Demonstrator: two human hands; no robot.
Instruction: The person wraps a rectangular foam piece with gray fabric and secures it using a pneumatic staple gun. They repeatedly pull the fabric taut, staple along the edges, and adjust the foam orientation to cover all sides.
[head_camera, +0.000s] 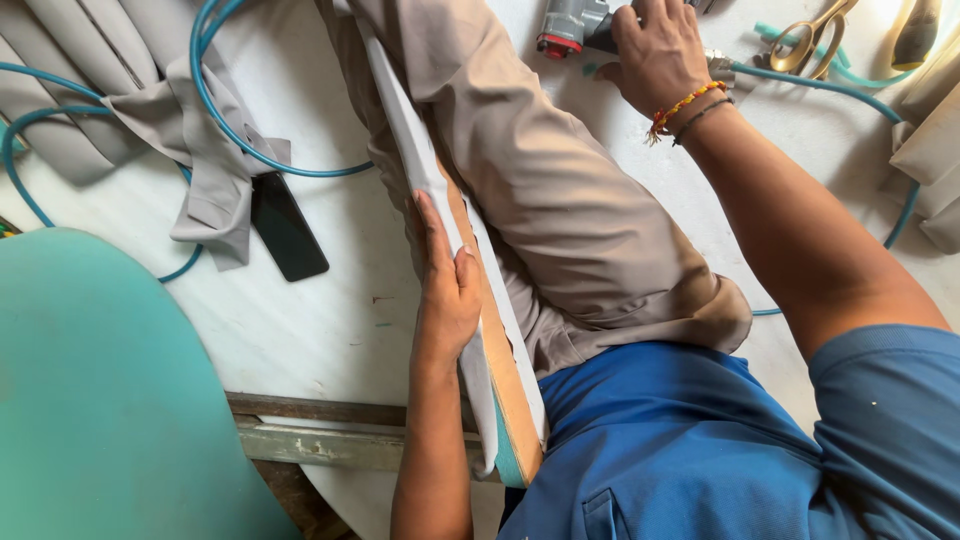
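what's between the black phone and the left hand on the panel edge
In the head view, only bare white tabletop lies between the black phone and the left hand, which presses the white-lined panel edge. No tool or cloth sits there.

The left forearm rises bare from the lower edge at about 6 o'clock, running nearly straight up toward 12 o'clock; the wrist is straight and the left hand (447, 290) lies flat with palm turned down and to the right, fingers pressed together and stretched long, tips pointing to 12 o'clock, thumb tucked alongside; the right arm enters from 4 o'clock in a short blue sleeve, its bare forearm slanting up toward 11 o'clock; two thin bands, one beaded orange and one dark, circle the wrist; the right hand (660, 55) sits near the top edge, back toward the camera, fingers curled closed in a grip, knuckles raised.
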